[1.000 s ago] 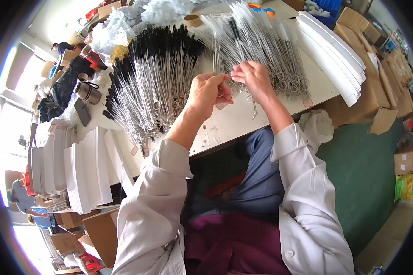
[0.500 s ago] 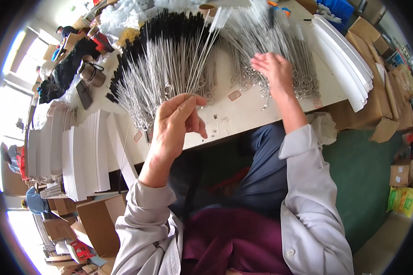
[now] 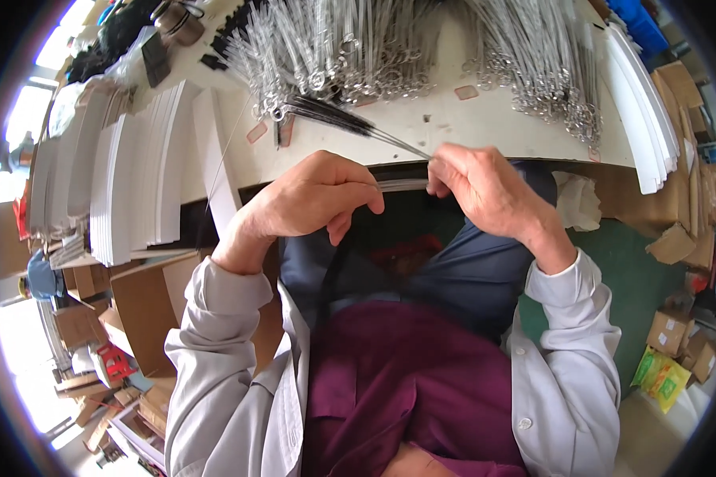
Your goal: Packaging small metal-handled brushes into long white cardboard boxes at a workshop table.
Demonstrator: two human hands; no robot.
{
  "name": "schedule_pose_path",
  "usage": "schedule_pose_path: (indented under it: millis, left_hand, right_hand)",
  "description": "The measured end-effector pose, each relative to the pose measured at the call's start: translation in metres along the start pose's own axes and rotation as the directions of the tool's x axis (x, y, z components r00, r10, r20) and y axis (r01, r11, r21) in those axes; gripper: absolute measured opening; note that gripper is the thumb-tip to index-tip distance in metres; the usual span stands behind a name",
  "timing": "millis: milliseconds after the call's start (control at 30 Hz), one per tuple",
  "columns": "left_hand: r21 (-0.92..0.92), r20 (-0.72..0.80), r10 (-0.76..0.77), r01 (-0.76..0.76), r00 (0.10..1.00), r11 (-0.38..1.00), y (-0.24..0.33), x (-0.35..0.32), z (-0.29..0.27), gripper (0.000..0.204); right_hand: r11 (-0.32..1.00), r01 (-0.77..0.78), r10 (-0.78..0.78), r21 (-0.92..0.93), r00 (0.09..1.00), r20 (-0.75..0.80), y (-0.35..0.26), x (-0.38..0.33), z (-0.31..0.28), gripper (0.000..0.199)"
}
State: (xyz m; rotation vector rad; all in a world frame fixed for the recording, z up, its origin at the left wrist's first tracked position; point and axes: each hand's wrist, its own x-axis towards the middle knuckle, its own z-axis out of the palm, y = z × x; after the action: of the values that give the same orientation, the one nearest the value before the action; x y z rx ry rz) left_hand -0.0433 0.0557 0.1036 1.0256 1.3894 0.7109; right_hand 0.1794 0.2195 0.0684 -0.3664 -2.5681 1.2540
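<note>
My right hand (image 3: pixel 489 187) is closed on the wire stems of a few thin black-bristled brushes (image 3: pixel 330 114). Their bristles point left above the table's front edge. Level with it, my left hand (image 3: pixel 318 195) has its fingers curled in; what they grip, if anything, is hidden. A blurred pale strip (image 3: pixel 403 184) spans the gap between both hands; I cannot tell what it is. Beyond lie a large pile of wire-stemmed brushes (image 3: pixel 350 60) with ring ends toward me, and a second wire pile (image 3: pixel 537 71) to its right.
White folded card strips (image 3: pixel 139 171) stand at the table's left, more white strips (image 3: pixel 632 107) at its right. Small red-edged tags (image 3: pixel 466 93) lie on the tabletop (image 3: pixel 485 127). A metal flask (image 3: pixel 177 24) is at the far left. Cardboard boxes (image 3: pixel 664 151) stand to the right.
My right hand has come back from the right pile toward the table edge and now grips brush stems. My left hand has drawn back from the left pile. The view has tilted down.
</note>
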Motion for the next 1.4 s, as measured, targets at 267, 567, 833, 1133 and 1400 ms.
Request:
schedule_pose_path:
  millis: [267, 567, 833, 1133, 1400]
  left_hand:
    - [-0.168, -0.215, 0.049, -0.086, 0.975, 0.982, -0.036, -0.019, -0.010, 0.019]
    - [-0.424, -0.569, 0.159, -0.454, 0.807, 0.784, -0.070, -0.002, 0.016, 0.017]
    - [-0.573, -0.449, 0.022, -0.307, 0.893, 0.760, -0.071, -0.008, 0.009, 0.028]
    - [-0.313, -0.339, -0.063, -0.049, 0.939, 0.948, -0.057, -0.004, -0.007, 0.033]
    - [-0.500, -0.288, 0.056, -0.200, 0.956, 0.843, -0.075, -0.012, -0.021, 0.025]
  right_hand:
    - [0.944, -0.246, 0.244, 0.219, 0.969, 0.035, 0.001, -0.033, 0.040, 0.035]
    - [0.897, -0.304, 0.328, 0.322, 0.944, -0.022, 0.004, -0.046, 0.061, 0.039]
    - [0.886, -0.343, 0.355, 0.313, 0.935, 0.020, 0.010, -0.051, 0.062, 0.038]
    - [0.911, -0.302, 0.302, 0.281, 0.952, 0.045, 0.008, -0.047, 0.063, 0.034]
    - [0.932, -0.284, 0.268, 0.226, 0.958, 0.102, 0.000, -0.047, 0.047, 0.025]
